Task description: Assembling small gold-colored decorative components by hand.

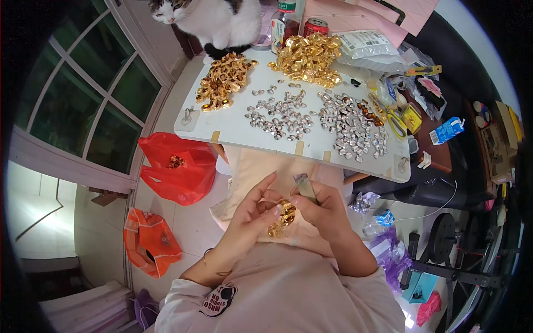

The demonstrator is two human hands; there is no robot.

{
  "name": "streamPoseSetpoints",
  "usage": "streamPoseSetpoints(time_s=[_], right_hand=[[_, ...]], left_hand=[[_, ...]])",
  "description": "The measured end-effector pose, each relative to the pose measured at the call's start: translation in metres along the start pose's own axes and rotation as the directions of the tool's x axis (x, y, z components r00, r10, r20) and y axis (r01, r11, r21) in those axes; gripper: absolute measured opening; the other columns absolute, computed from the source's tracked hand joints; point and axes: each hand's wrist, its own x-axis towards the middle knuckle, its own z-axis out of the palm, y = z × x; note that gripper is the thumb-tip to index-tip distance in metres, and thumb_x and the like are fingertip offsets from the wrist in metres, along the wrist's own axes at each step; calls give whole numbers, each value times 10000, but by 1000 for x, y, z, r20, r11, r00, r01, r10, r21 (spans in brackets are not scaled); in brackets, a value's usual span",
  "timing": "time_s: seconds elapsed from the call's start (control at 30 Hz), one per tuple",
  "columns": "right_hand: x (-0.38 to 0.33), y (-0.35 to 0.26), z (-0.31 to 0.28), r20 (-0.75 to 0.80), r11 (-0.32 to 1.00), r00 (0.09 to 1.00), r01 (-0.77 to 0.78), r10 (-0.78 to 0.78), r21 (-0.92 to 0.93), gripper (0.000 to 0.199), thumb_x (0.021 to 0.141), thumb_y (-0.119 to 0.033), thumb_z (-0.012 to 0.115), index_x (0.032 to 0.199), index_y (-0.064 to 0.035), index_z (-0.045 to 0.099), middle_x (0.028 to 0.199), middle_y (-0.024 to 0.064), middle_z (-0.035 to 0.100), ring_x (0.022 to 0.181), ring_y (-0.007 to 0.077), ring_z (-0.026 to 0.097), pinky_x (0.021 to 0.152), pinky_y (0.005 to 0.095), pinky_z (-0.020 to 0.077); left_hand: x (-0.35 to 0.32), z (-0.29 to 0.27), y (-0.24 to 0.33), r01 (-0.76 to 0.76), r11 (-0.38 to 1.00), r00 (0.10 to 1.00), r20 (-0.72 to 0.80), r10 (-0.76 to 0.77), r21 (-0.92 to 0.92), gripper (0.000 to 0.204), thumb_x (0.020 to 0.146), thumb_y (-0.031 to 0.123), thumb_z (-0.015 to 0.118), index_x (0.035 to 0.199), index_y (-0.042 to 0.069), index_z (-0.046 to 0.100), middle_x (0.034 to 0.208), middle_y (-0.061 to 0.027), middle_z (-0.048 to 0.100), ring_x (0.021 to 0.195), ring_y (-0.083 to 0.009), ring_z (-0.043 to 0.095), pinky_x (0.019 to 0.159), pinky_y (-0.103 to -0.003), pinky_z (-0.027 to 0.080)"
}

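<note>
My left hand is closed on a gold jewelry piece with linked, rounded parts, held over my lap. My right hand grips a flat, greyish strip-like tool, its far end sticking up past the fingers. The right fingertips meet the gold piece at its upper end; whether they also pinch it is hard to see. Ahead on the white table lie a pile of gold settings, a larger heap of gold pieces, and two spreads of clear faceted stones.
A cat sits at the table's far left. Behind the gold heap stand a bottle and red can. Yellow-handled scissors and plastic packets lie to the right. A red bag and orange bag are on the floor, left.
</note>
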Motion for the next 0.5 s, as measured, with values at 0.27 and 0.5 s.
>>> streamPoseSetpoints(time_s=[0.27,0.5], right_hand=[[12,-1,-11,-33,979,998,-62,57,-195,152,826,-113,584,893,23,600,729,-36,539,676,27,456,581,191,375],[18,10,-15,-107,981,994,-16,-5,-193,163,856,-138,538,904,4,602,670,-49,488,588,19,387,507,193,316]], left_hand=[[1,-14,0,68,966,978,175,-114,250,721,787,-22,584,1380,25,177,919,-34,486,890,-103,493,815,-227,398],[4,-7,-2,12,1000,991,136,-14,19,723,784,-65,551,1388,47,169,853,-62,557,789,-102,548,731,-219,445]])
